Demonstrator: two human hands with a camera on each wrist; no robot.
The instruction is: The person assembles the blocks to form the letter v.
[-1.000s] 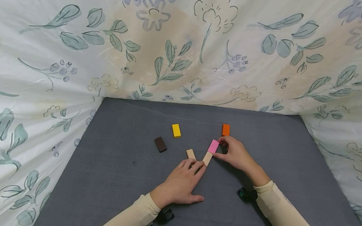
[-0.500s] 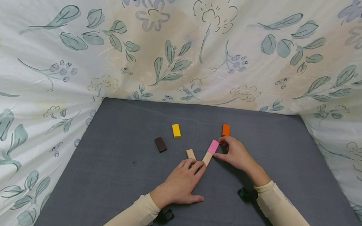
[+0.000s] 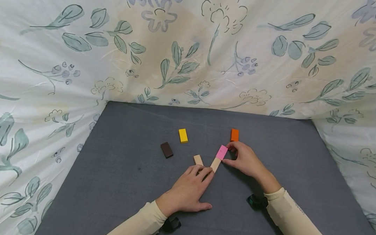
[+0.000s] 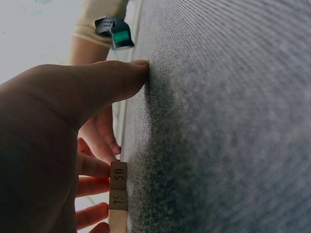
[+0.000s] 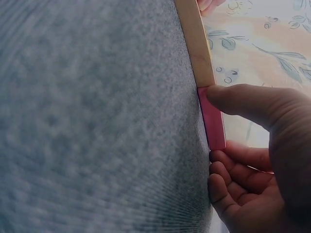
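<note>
My right hand pinches a pink block between thumb and index finger. In the right wrist view the thumb lies at one end of the pink block and the index finger at the other. The pink block meets the end of a plain wooden block lying in line with it. A second wooden block angles away to the left, forming a V. My left hand rests spread over the V's near end, fingers extended. In the left wrist view, block ends read 50 and 75.
An orange block stands just beyond my right fingers. A yellow block and a dark brown block lie further left on the grey cloth-covered table. Floral fabric hangs behind and at both sides.
</note>
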